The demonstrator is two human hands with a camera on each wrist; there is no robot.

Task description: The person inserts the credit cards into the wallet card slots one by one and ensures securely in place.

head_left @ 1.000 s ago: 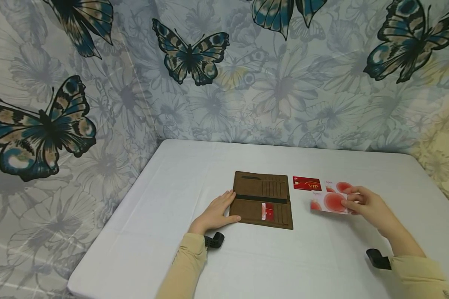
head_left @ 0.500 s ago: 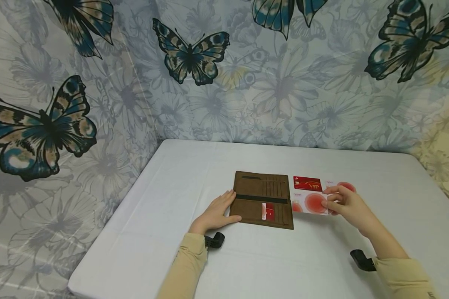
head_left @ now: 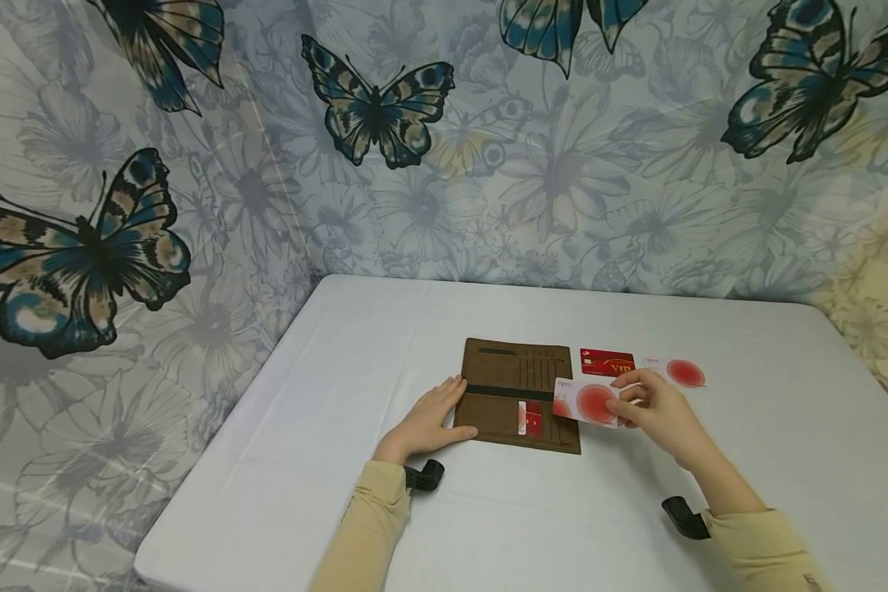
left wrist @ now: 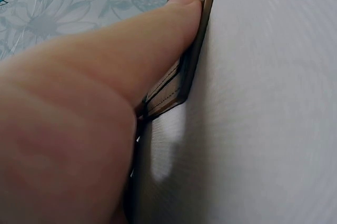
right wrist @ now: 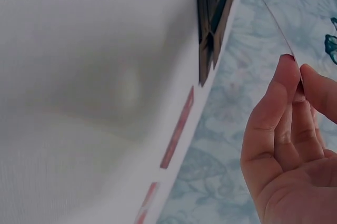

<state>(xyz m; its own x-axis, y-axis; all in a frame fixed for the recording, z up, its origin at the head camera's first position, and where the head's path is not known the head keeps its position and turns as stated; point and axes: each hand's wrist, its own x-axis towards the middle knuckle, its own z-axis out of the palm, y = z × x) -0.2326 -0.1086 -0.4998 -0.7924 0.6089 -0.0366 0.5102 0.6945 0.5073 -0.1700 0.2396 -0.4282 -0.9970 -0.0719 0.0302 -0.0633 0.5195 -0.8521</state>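
The thin white rectangular card with red circles (head_left: 590,403), pinched by the right hand (head_left: 659,415) over the right side of the open brown leather-look wallet (head_left: 499,419), could buckle if its free end snags, while the straight-fingered left hand (head_left: 425,419) rests on the wallet's left edge

We look into an indoor corner, home or studio we cannot tell: a butterfly-and-flower backdrop (head_left: 562,193) rises beyond the left hand (head_left: 424,418) and right hand (head_left: 659,413), a white-topped table (head_left: 540,510) beneath them.
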